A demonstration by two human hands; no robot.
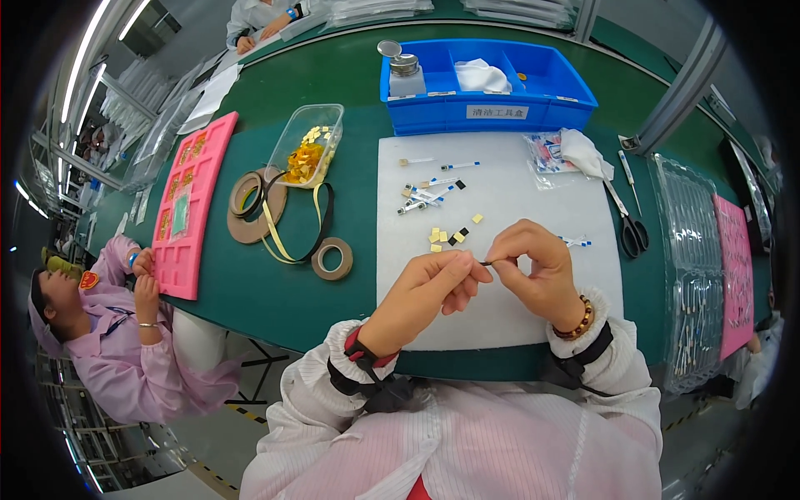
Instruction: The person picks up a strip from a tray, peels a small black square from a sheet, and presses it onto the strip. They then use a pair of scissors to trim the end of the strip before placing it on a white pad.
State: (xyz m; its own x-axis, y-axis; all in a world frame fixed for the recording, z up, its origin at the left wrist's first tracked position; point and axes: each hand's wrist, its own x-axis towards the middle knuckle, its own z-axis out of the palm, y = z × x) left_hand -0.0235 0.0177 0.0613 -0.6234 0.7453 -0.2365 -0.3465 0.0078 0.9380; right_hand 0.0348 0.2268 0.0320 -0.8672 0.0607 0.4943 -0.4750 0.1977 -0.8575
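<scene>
1. Hands meet over the near half of the white mat (500,250), where loose parts can lie flat and show up against it. Left hand (425,292) and right hand (533,271) each pinch an end of a thin dark strip (486,263), fingertips closed on it and held level between them.
2. Strip is raised just off the mat, likely for a closer look; too small to say what it is.
3. Small yellow and black squares (450,235) lie on the mat just beyond the hands, within easy reach; white swab sticks (427,193) are farther up.
4. Scissors (629,225) rest off the mat's right edge.
5. Tape rolls (332,258) and a clear tub of yellow pieces (308,146) sit left of the mat; a blue bin (487,87) stands behind it.
</scene>
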